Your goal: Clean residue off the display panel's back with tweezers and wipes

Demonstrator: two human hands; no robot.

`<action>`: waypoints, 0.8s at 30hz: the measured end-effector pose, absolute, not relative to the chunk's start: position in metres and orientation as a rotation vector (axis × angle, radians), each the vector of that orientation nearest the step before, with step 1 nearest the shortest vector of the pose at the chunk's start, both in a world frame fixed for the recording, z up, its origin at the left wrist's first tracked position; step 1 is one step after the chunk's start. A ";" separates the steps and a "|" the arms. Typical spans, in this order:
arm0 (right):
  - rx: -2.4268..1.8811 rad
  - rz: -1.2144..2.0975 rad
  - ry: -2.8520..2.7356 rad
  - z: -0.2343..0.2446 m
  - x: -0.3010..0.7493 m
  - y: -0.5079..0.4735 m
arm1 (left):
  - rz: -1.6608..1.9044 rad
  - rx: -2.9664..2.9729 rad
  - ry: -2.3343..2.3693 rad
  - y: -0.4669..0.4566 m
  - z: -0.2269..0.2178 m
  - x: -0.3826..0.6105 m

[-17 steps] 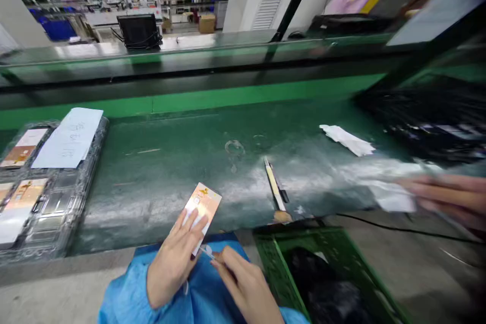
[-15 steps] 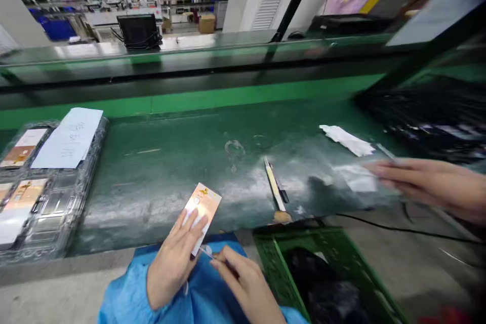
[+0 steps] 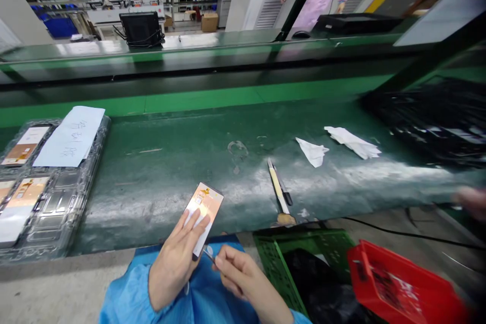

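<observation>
My left hand (image 3: 176,258) holds a flat phone-sized panel (image 3: 205,212) with an orange-and-white face, its fingers spread over the front. The panel is tilted at the bench's front edge. My right hand (image 3: 237,271) pinches a thin dark metal tool (image 3: 210,255), perhaps tweezers, whose tip reaches the panel's lower corner. A small pale round piece (image 3: 209,249) shows beside that tip; I cannot tell what it is. A yellow-handled brush-like tool (image 3: 278,186) lies on the bench right of the panel, with a black pen-like thing (image 3: 287,197) next to it.
At left, a clear plastic tray (image 3: 63,212) holds similar panels under a handwritten paper (image 3: 70,136). Two white cloths (image 3: 313,152) lie on the green bench (image 3: 182,152). Below stand a green crate (image 3: 273,263) and a red bin (image 3: 402,283). Another person's blurred hand (image 3: 471,202) is far right.
Another person's hand has drawn back to the right, and a second white cloth now lies on the bench. The red bin and a pink-clothed person show more. My hands have barely moved.
</observation>
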State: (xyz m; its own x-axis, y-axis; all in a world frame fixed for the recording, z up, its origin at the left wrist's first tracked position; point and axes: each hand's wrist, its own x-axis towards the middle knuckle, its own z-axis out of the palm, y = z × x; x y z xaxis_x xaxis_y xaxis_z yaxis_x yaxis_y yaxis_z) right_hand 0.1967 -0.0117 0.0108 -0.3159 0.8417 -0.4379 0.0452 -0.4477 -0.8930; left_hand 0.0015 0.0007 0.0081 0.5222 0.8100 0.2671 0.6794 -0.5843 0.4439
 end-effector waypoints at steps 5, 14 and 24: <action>-1.379 1.363 -1.661 0.018 0.207 -0.016 | 0.649 2.453 1.274 0.001 0.013 0.003; -1.311 0.974 -1.936 0.019 0.204 -0.018 | 0.664 2.454 1.278 0.001 0.014 0.005; -1.273 0.861 -2.040 0.013 0.205 -0.016 | 0.672 2.472 1.296 0.000 0.014 0.006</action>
